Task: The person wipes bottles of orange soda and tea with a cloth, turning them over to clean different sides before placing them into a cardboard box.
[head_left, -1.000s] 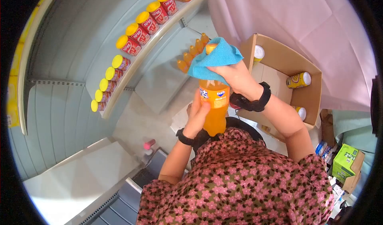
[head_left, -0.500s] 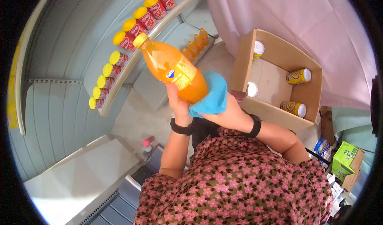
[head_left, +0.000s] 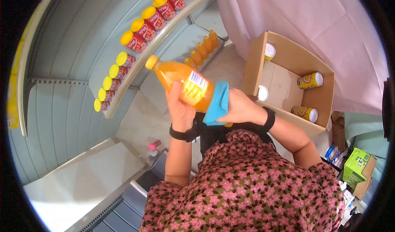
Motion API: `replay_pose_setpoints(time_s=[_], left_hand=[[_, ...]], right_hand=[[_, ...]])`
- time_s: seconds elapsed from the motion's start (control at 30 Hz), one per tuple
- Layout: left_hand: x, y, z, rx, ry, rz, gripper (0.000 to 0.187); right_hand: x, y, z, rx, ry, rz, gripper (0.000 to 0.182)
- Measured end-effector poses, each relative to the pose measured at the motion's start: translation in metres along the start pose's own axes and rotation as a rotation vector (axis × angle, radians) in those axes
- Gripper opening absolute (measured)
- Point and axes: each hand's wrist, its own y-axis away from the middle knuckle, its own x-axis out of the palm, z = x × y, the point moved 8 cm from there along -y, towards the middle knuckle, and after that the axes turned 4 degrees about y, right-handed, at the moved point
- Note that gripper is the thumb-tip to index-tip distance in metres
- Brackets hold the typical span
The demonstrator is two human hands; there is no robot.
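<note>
Grey metal shelving (head_left: 61, 108) fills the left side, with a curved shelf (head_left: 135, 67) carrying a row of yellow-lidded red jars (head_left: 133, 41). Lower shelf behind holds small orange bottles (head_left: 201, 51). Pink-capped item (head_left: 154, 145) sits on the floor below. Left hand (head_left: 180, 108) wraps closed around the label area of the orange soda bottle (head_left: 181, 82), which is tilted with its yellow cap pointing up-left, held in front of the chest. Right hand (head_left: 240, 108) is closed on a blue cloth (head_left: 217, 102), pressing it against the bottle's base end. Both wrists wear black bands. Open cardboard box (head_left: 288, 51) stands to the right, with yellow cans (head_left: 309, 80) lying inside. Pink sheet (head_left: 308, 14) hangs behind it. Green carton (head_left: 357, 166) sits at far right.
</note>
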Motion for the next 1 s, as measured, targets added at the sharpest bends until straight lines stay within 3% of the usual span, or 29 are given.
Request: replay_pose_setpoints(time_s=[0.07,0.1,0.17,0.23,0.3,0.37,0.43,0.47,0.5,0.57,0.77,0.83,0.87,0.93,1.0], left_hand=[[0.004,0.007,0.008,-0.099,0.094,0.007,0.068],[0.004,0.008,0.008,-0.105,0.094,0.008,0.068],[0.017,0.009,0.008,-0.122,0.303,0.155,0.071],[0.018,0.003,0.006,-0.09,0.378,0.189,0.073],[0.017,0.0,0.002,-0.056,0.453,0.213,0.076],[0.01,-0.003,-0.007,0.038,0.47,0.146,0.075],[0.002,-0.006,-0.016,0.106,0.395,0.133,0.075],[-0.001,-0.007,-0.021,0.169,0.322,0.123,0.074],[-0.001,-0.007,-0.023,0.168,0.323,0.124,0.074],[-0.003,-0.008,-0.024,0.162,0.425,0.092,0.068],[-0.012,-0.012,-0.019,0.155,0.552,-0.067,0.06],[-0.013,-0.013,-0.021,0.165,0.564,-0.085,0.06],[-0.014,-0.012,-0.022,0.169,0.579,-0.106,0.06],[-0.012,-0.007,-0.018,0.129,0.61,-0.117,0.06],[-0.013,-0.004,-0.014,0.086,0.639,-0.126,0.059]], right_hand=[[0.008,0.002,-0.002,-0.03,-0.373,0.225,0.049],[0.008,0.0,-0.009,-0.027,-0.375,0.222,0.049],[0.047,0.01,-0.026,0.274,-1.152,0.597,0.054],[0.052,0.019,-0.029,0.256,-1.316,0.601,0.057],[0.057,0.035,-0.011,0.245,-1.86,0.834,0.057],[0.073,0.04,-0.02,0.268,-1.881,0.786,0.061],[0.072,0.031,-0.023,0.361,-2.074,0.486,0.065],[0.074,0.031,-0.031,0.459,-1.953,0.312,0.069],[0.077,0.032,-0.029,0.459,-1.953,0.31,0.069],[0.065,0.028,-0.025,0.25,-1.83,0.218,0.068],[0.034,0.026,-0.014,0.189,-1.468,-0.118,0.058],[0.016,0.03,-0.017,0.087,-1.134,-0.282,0.044],[0.014,0.027,-0.017,0.085,-1.131,-0.28,0.044],[-0.03,0.037,0.012,-0.211,-0.187,-0.729,0.035],[-0.028,0.039,0.009,-0.208,-0.36,-0.623,0.035]])
